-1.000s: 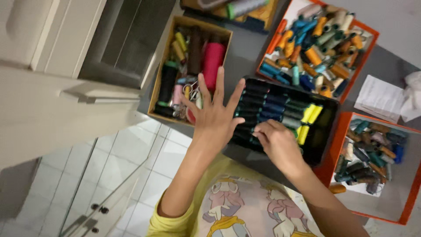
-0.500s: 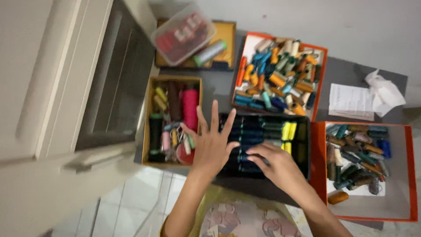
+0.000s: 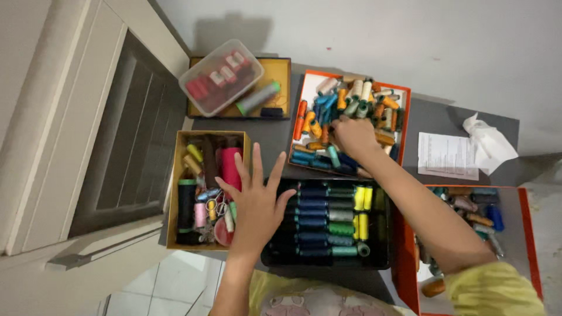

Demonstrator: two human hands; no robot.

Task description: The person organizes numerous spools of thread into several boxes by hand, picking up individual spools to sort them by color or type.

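My left hand (image 3: pixel 255 205) lies flat with fingers spread, over the gap between the brown box (image 3: pixel 174 193) of mixed spools and the black tray (image 3: pixel 383 234) of neatly lined blue, green and yellow thread spools. It holds nothing. My right hand (image 3: pixel 351 134) reaches far forward into the orange box (image 3: pixel 404 111) heaped with loose orange, teal and cream spools. Its fingers curl down among the spools; whether they grip one is hidden.
A clear plastic container (image 3: pixel 221 76) of red spools rests on a yellow box lid (image 3: pixel 282 70) at the back. A printed paper (image 3: pixel 448 155) and crumpled tissue (image 3: pixel 489 143) lie to the right. Another orange box (image 3: pixel 521 234) of spools is at the right. A grey door (image 3: pixel 117 134) stands on the left.
My right hand has left the black tray and stretched forward into the orange box of loose spools. My left hand has stayed spread in place. The view has tilted up.
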